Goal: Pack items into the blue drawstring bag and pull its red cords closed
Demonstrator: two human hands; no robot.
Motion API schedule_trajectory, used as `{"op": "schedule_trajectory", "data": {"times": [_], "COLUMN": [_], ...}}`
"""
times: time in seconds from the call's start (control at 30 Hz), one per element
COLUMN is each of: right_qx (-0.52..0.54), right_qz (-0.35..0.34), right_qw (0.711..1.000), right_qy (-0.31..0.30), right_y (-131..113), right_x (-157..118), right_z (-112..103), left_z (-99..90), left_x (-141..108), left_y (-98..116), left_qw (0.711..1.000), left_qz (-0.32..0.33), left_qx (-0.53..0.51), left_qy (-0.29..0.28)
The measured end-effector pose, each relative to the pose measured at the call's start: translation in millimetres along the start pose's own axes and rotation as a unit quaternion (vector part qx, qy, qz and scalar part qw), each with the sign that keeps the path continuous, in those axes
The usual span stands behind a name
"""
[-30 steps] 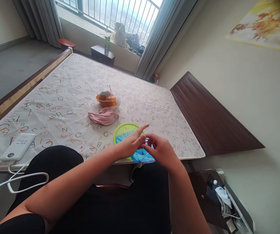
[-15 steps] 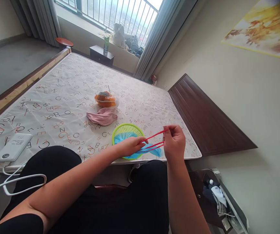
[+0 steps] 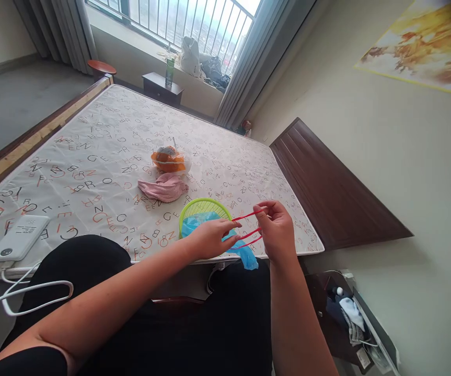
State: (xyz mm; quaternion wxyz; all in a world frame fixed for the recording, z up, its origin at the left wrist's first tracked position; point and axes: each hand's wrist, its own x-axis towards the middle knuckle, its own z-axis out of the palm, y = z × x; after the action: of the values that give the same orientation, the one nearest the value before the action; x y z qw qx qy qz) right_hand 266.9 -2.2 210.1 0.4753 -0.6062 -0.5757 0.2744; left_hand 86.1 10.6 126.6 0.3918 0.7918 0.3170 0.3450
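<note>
Several strands of red cord (image 3: 251,234) stretch between my two hands at the near edge of the bed. My left hand (image 3: 214,236) holds the cord at its fingertips, in front of a lime-green mesh basket (image 3: 205,202). My right hand (image 3: 276,227) pinches the other end of the strands, a little to the right. Light blue plastic (image 3: 249,257) hangs below the cord over the bed's edge, and more of it lies in the basket, partly hidden by my left hand.
On the mattress (image 3: 217,149) lie a pink cloth (image 3: 164,187), an orange and clear plastic package (image 3: 169,159) and a white power bank (image 3: 19,237) with a white cable (image 3: 39,284). A dark headboard (image 3: 335,190) stands at right, beside a cluttered nightstand (image 3: 323,313).
My right hand has moved slightly left, towards my left hand. The fingers of my left hand have spread a little, and the blue plastic hangs lower.
</note>
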Motion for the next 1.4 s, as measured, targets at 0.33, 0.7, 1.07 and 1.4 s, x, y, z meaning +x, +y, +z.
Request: {"op": "schedule_trajectory", "data": {"times": [0.33, 0.7, 1.07, 1.4], "right_qx": [0.119, 0.255, -0.011, -0.082], "right_qz": [0.051, 0.094, -0.012, -0.18], "right_qw": [0.991, 0.962, 0.966, 0.972], "right_qy": [-0.035, 0.028, -0.259, -0.126], "right_y": [-4, 22, 34, 36], "right_x": [-15, -2, -51, -40], "right_z": [35, 10, 19, 12], "left_z": [14.6, 8.0, 3.3, -11.8], "left_x": [2, 13, 13, 8], "left_y": [0, -21, -19, -23], "left_qw": [0.98, 0.889, 0.796, 0.847], "left_qz": [-0.02, -0.086, -0.194, -0.16], "left_qx": [-0.124, -0.447, -0.571, -0.492], "left_qy": [-0.154, 0.052, 0.047, -0.122]}}
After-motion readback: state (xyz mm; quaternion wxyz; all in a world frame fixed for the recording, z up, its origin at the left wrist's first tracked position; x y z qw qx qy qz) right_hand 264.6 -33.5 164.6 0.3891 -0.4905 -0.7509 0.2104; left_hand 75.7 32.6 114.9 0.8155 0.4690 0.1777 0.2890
